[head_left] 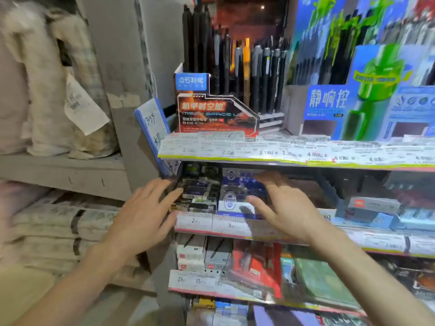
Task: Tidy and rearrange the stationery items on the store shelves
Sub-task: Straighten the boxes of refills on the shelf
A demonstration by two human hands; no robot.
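On the middle shelf point(211, 225) a dark box of pens point(200, 191) stands at the far left, with a blue and white box of pens point(235, 196) right beside it. My left hand point(141, 215) reaches in with straight fingers, whose tips touch the dark box's left side. Spread fingers of my right hand point(284, 208) lie over the right part of the blue and white box; whether they press on it I cannot tell. Neither hand holds anything.
The shelf above carries a red display box point(219, 114) of black pens and blue and green display boxes point(367, 97). Lower shelves hold red packs point(256, 267) and small white boxes point(191, 254). Grey shelving at the left holds bundled stock point(58, 227).
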